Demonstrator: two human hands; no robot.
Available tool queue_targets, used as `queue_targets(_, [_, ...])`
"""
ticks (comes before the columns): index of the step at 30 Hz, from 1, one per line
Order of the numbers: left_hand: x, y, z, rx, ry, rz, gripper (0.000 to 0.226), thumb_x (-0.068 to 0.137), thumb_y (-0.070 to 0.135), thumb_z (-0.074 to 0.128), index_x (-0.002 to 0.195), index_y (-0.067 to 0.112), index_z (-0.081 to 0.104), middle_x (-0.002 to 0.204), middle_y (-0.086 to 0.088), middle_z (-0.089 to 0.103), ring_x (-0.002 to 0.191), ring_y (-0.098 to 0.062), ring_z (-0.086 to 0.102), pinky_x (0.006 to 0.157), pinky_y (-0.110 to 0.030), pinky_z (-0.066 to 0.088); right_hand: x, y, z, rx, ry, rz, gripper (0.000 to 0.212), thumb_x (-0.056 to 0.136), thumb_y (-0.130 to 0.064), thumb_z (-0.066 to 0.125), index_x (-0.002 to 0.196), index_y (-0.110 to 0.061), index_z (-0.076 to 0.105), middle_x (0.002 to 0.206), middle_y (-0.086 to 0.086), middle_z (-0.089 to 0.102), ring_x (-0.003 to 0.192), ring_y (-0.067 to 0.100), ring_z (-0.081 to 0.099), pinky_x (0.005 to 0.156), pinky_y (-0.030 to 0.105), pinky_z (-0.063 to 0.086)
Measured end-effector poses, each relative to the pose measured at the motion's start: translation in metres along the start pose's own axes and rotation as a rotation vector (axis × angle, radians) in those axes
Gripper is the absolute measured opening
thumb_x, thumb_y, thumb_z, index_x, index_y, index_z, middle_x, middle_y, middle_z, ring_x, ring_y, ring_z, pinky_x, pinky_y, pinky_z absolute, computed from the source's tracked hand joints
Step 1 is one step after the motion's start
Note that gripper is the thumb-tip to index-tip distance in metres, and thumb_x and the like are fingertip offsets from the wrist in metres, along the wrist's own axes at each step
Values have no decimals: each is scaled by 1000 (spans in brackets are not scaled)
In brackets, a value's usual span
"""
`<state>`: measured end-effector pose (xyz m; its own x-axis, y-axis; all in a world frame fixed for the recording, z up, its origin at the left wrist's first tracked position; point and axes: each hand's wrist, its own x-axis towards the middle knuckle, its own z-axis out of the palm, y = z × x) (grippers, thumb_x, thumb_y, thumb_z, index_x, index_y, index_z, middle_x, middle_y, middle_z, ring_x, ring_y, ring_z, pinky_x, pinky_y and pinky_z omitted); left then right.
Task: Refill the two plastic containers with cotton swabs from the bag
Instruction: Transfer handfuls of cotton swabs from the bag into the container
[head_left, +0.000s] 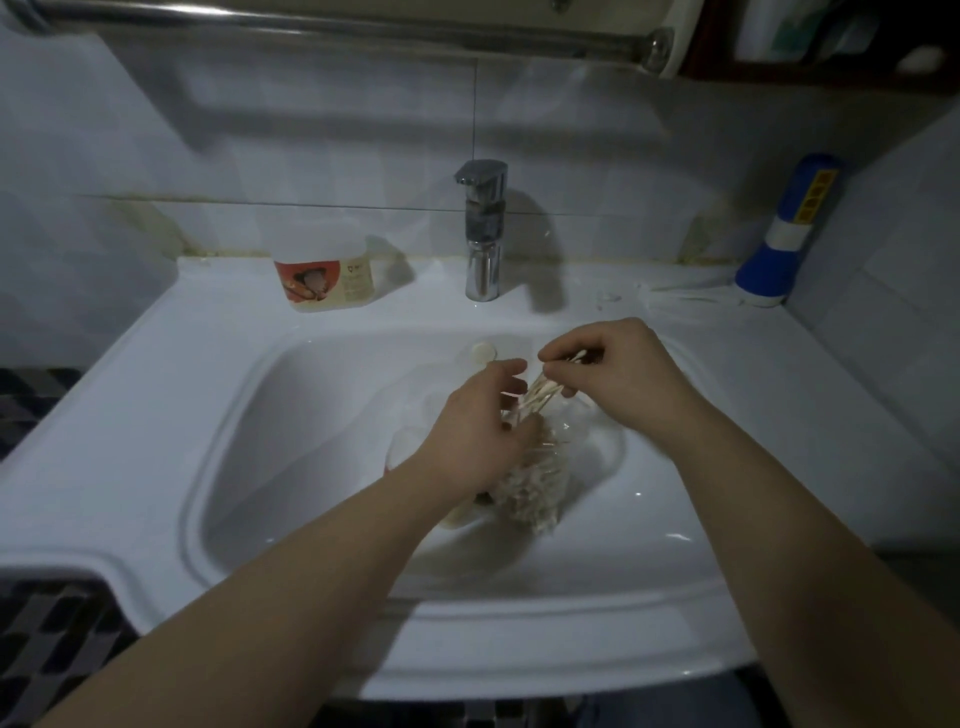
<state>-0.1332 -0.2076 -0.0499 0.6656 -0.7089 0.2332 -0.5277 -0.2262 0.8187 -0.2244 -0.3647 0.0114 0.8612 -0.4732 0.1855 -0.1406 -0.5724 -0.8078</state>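
Over the white sink basin (291, 415), my left hand (475, 426) grips a clear plastic bag (535, 478) packed with cotton swabs. My right hand (613, 364) pinches a small bunch of swabs (543, 392) whose lower ends still reach down into the bag's mouth. One plastic container with a red and white label (324, 280) stands on the sink ledge at the back left. A second clear container (415, 441) seems to lie under my left hand, mostly hidden. A small round white lid (483, 352) lies at the basin's far edge.
A chrome faucet (483, 228) rises at the back centre. A blue and white bottle (789, 234) stands at the back right corner, with a few loose swabs (680, 296) on the ledge beside it. A metal rail (363, 31) runs above the tiled wall.
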Motion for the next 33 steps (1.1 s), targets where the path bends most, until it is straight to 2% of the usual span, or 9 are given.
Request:
queue_targets(2, [1, 1, 0, 64, -23, 52, 48, 92, 23, 67, 139, 25, 52, 108, 13, 60, 94, -3, 56, 81, -5, 42, 0, -1, 2, 36, -50, -26, 15, 84, -10, 81, 87, -25, 81, 73, -4, 76, 64, 9, 73, 62, 19, 53])
queue_targets(4, [1, 1, 1, 102, -45, 103, 31, 96, 21, 61, 127, 27, 57, 99, 18, 58, 87, -3, 54, 71, -2, 37, -1, -2, 7, 52, -88, -57, 15, 84, -7, 80, 88, -22, 81, 75, -2, 76, 65, 11, 72, 66, 18, 52])
queue_targets(7, [1, -1, 1, 93, -92, 103, 29, 102, 17, 51, 130, 21, 56, 95, 12, 62, 78, -3, 58, 66, -6, 38, -2, -3, 15, 63, -89, -81, 20, 84, -7, 80, 86, -27, 80, 76, -4, 76, 67, 12, 73, 69, 19, 54])
queue_targets(10, [2, -1, 0, 63, -81, 88, 20, 104, 16, 44, 117, 24, 57, 79, 12, 61, 64, 0, 56, 58, -12, 37, -1, -3, 21, 125, -2, -104, 20, 85, -8, 80, 91, -28, 78, 77, -4, 76, 69, 10, 73, 71, 17, 53])
queue_targets(14, [5, 0, 0, -62, -31, 13, 20, 106, 20, 39, 100, 34, 53, 69, 18, 56, 58, 3, 53, 56, -14, 36, 1, -3, 28, 251, 75, -100, 30, 91, -10, 75, 119, -23, 74, 106, -9, 77, 97, 4, 73, 88, 19, 55])
queue_targets(18, [6, 0, 1, -119, -32, -38, 21, 106, 20, 37, 99, 25, 56, 66, 12, 53, 57, -6, 47, 60, -27, 40, 0, 0, 34, 177, 17, -124, 32, 97, -14, 68, 128, -21, 71, 106, -15, 75, 89, -3, 71, 83, 11, 51])
queue_targets(23, [5, -5, 3, -161, -33, -115, 24, 105, 23, 38, 89, 17, 54, 69, 8, 53, 61, -10, 47, 63, -31, 42, -3, 1, 38, 5, -119, -175, 32, 102, -20, 61, 131, -31, 69, 136, -14, 66, 121, -4, 60, 102, 14, 45])
queue_targets(28, [16, 4, -5, -677, 175, -338, 27, 109, 30, 38, 96, 19, 60, 56, 9, 43, 46, -9, 42, 50, -25, 41, -3, 1, 37, 5, -31, -115, 31, 97, -31, 66, 128, -34, 69, 111, -20, 72, 101, -12, 63, 79, 4, 45])
queue_targets(33, [20, 10, -19, -1182, 251, -414, 13, 107, 13, 39, 101, 14, 50, 55, 6, 32, 48, -11, 27, 47, -25, 31, -7, 3, 34, -192, -199, -71, 16, 81, -46, 79, 86, -32, 82, 78, -14, 76, 76, -2, 67, 69, 17, 50])
